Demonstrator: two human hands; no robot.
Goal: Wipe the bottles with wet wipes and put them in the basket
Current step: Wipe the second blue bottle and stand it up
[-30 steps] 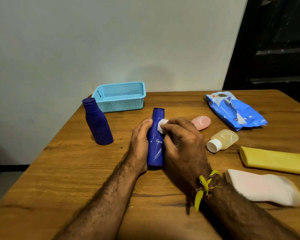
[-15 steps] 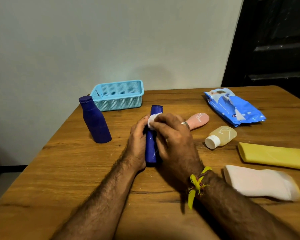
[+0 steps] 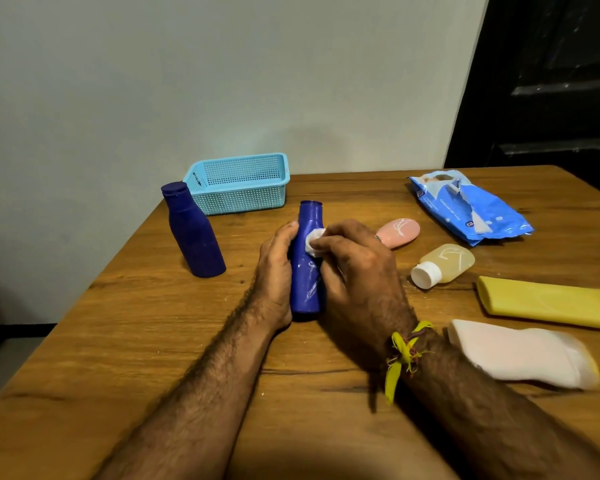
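Note:
A slim blue bottle (image 3: 307, 268) stands upright on the wooden table (image 3: 118, 341) in the middle. My left hand (image 3: 274, 271) grips its left side. My right hand (image 3: 357, 271) pinches a small white wet wipe (image 3: 314, 242) against the bottle's upper right side. A second, wider dark blue bottle (image 3: 194, 233) stands to the left. The light blue mesh basket (image 3: 238, 183) sits at the back edge with nothing visible inside. A blue pack of wet wipes (image 3: 468, 207) lies at the back right.
To the right lie a pink bottle (image 3: 400, 232), a pale yellow bottle with a white cap (image 3: 444, 265), a yellow tube (image 3: 548, 303) and a white tube (image 3: 520, 353). A wall runs along the table's left and back edges.
My right hand has moved the wipe from the bottle's neck down to its shoulder on the right side. The bottle and my left hand stay in place.

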